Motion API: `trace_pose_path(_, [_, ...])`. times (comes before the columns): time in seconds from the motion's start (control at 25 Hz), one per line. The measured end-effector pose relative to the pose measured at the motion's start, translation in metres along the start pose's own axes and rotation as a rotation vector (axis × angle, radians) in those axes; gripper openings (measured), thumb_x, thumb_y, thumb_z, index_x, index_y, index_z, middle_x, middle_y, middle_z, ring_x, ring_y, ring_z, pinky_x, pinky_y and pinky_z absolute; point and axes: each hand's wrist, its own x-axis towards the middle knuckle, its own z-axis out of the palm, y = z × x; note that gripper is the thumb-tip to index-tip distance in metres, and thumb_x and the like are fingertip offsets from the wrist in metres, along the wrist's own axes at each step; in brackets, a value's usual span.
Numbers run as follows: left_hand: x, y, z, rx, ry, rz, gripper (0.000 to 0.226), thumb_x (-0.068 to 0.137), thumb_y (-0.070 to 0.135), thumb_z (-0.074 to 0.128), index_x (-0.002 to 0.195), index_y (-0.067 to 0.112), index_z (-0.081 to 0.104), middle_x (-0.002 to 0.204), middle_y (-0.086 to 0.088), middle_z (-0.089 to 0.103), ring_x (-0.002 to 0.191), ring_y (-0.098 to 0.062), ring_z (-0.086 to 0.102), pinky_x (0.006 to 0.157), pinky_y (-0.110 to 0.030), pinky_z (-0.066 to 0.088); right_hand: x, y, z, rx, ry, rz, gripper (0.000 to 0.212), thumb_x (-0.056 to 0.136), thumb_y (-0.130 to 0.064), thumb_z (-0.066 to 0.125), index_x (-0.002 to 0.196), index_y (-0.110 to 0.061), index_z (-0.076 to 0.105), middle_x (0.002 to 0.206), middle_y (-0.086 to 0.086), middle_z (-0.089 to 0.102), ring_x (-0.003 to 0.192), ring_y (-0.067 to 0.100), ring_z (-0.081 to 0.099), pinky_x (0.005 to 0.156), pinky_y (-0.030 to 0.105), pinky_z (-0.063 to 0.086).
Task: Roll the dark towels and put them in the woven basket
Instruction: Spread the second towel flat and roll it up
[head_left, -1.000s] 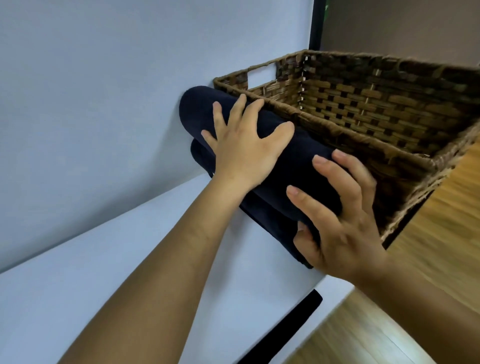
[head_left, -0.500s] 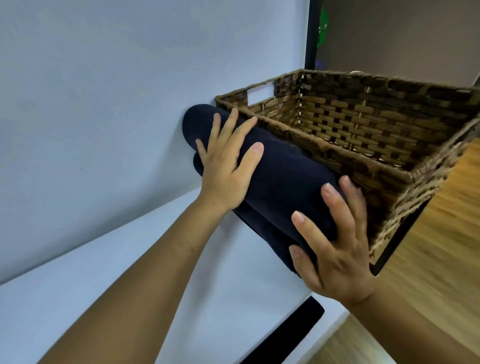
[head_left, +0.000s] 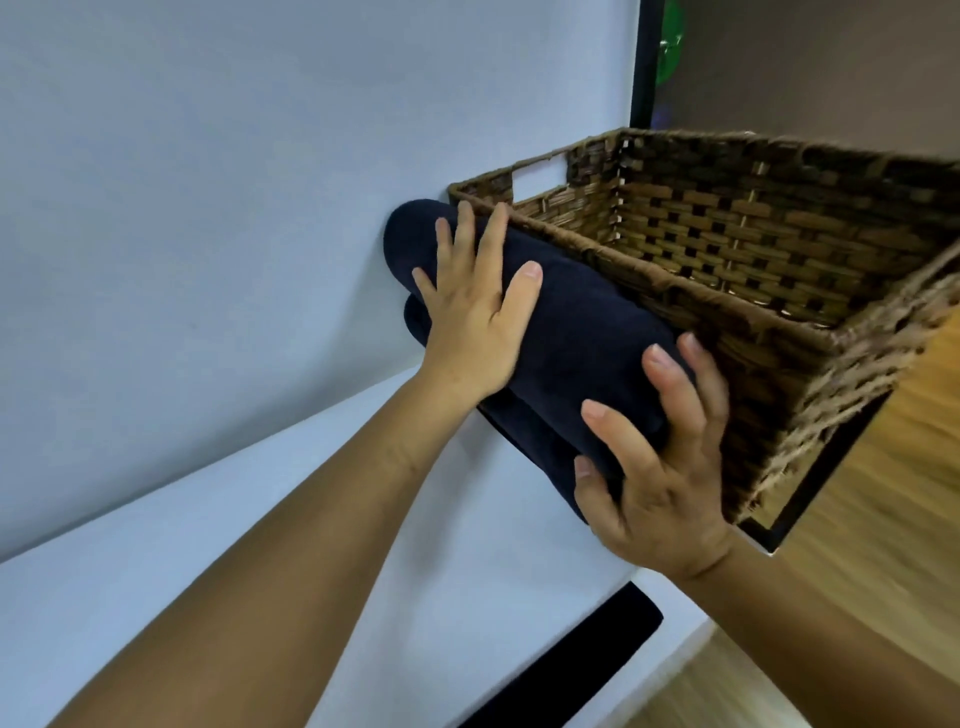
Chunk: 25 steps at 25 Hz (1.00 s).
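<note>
Both hands grip one rolled dark towel (head_left: 587, 332) against the woven basket's (head_left: 779, 249) near-left rim: left hand (head_left: 475, 317) spread flat on top, right hand (head_left: 660, 467) curled around its near end, above the white desk (head_left: 260, 519).

Navy towel (head_left: 587, 332), brown checker-woven basket (head_left: 727, 244), white table (head_left: 457, 545).
</note>
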Motion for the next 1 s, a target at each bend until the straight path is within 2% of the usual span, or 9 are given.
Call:
trace_pose_path(0.12, [-0.040, 0.030, 0.002, -0.184, -0.023, -0.212, 0.070, 0.099, 0.049, 0.033, 0.155, 0.024, -0.001, 0.162, 0.001, -0.017, 0.146, -0.012, -0.023, 0.120, -0.049, -0.010, -0.003, -0.008, -0.013, -0.039, -0.068, 0.041, 0.059, 0.081, -0.020, 0.063, 0.136, -0.022, 0.040, 0.145, 0.023, 0.028, 0.140, 0.050, 0.023, 0.105, 0.068, 0.031])
trace_pose_path(0.24, [-0.079, 0.057, 0.018, -0.310, 0.024, -0.179, 0.078, 0.093, 0.052, 0.040, 0.155, 0.028, -0.001, 0.162, 0.006, -0.018, 0.145, -0.008, -0.025, 0.119, -0.044, -0.011, -0.011, -0.020, -0.036, -0.003, -0.125, 0.115, 0.065, 0.087, -0.021, 0.059, 0.144, -0.021, 0.027, 0.151, 0.025, 0.024, 0.144, 0.050, 0.019, 0.111, 0.066, 0.026])
trace_pose_path(0.48, [-0.057, 0.068, 0.007, -0.146, -0.086, -0.302, 0.081, 0.095, 0.056, 0.039, 0.155, 0.025, -0.007, 0.160, -0.001, -0.025, 0.145, -0.018, -0.028, 0.117, -0.056, -0.010, -0.045, -0.051, -0.065, 0.120, -0.242, 0.323, 0.074, 0.091, -0.018, 0.055, 0.153, -0.025, 0.016, 0.158, 0.024, 0.016, 0.146, 0.040, 0.023, 0.104, 0.062, 0.039])
trace_pose_path(0.52, [-0.068, 0.072, 0.006, -0.150, -0.086, -0.317, 0.081, 0.096, 0.056, 0.037, 0.154, 0.024, -0.009, 0.160, -0.002, -0.025, 0.145, -0.020, -0.027, 0.118, -0.055, -0.010, -0.051, -0.059, -0.068, 0.150, -0.251, 0.363, 0.073, 0.092, -0.019, 0.053, 0.154, -0.025, 0.015, 0.159, 0.023, 0.016, 0.147, 0.038, 0.023, 0.108, 0.058, 0.038])
trace_pose_path(0.6, [-0.105, 0.084, 0.008, -0.215, -0.092, -0.262, 0.080, 0.098, 0.057, 0.034, 0.154, 0.024, -0.012, 0.159, -0.003, -0.028, 0.145, -0.020, -0.027, 0.119, -0.052, -0.008, -0.062, -0.074, -0.074, 0.210, -0.236, 0.479, 0.068, 0.092, -0.023, 0.050, 0.152, -0.020, 0.017, 0.160, 0.019, 0.016, 0.149, 0.030, 0.020, 0.117, 0.030, 0.028])
trace_pose_path(0.64, [-0.127, 0.091, 0.012, -0.245, -0.117, -0.216, 0.082, 0.097, 0.058, 0.035, 0.153, 0.024, -0.015, 0.158, -0.001, -0.031, 0.144, -0.019, -0.029, 0.120, -0.049, -0.008, -0.069, -0.082, -0.077, 0.236, -0.248, 0.564, 0.067, 0.092, -0.027, 0.048, 0.151, -0.019, 0.018, 0.161, 0.015, 0.016, 0.150, 0.024, 0.018, 0.115, 0.016, 0.023])
trace_pose_path(0.72, [-0.155, 0.100, 0.022, -0.244, -0.191, -0.129, 0.094, 0.089, 0.070, 0.034, 0.151, 0.026, -0.020, 0.154, 0.004, -0.037, 0.141, -0.015, -0.036, 0.118, -0.043, -0.005, -0.084, -0.096, -0.083, 0.305, -0.296, 0.704, 0.070, 0.091, -0.032, 0.046, 0.153, -0.026, 0.015, 0.162, 0.009, 0.016, 0.150, 0.014, 0.015, 0.109, 0.004, 0.018])
trace_pose_path(0.88, [-0.140, 0.105, 0.018, -0.221, -0.269, -0.128, 0.120, 0.057, 0.083, 0.028, 0.148, 0.027, -0.026, 0.150, 0.006, -0.043, 0.137, -0.017, -0.042, 0.117, -0.047, -0.004, -0.120, -0.117, -0.094, 0.317, -0.407, 0.695, 0.078, 0.092, -0.028, 0.050, 0.155, -0.037, 0.004, 0.163, 0.003, 0.013, 0.150, 0.010, 0.015, 0.114, 0.011, 0.019])
trace_pose_path(1.0, [-0.159, 0.107, 0.018, -0.240, -0.270, -0.115, 0.113, 0.066, 0.082, 0.033, 0.149, 0.032, -0.024, 0.153, 0.006, -0.040, 0.141, -0.018, -0.036, 0.118, -0.056, -0.001, -0.138, -0.126, -0.100, 0.319, -0.494, 0.767, 0.077, 0.093, -0.022, 0.056, 0.153, -0.036, 0.010, 0.161, -0.010, 0.014, 0.147, 0.008, 0.020, 0.108, 0.029, 0.034])
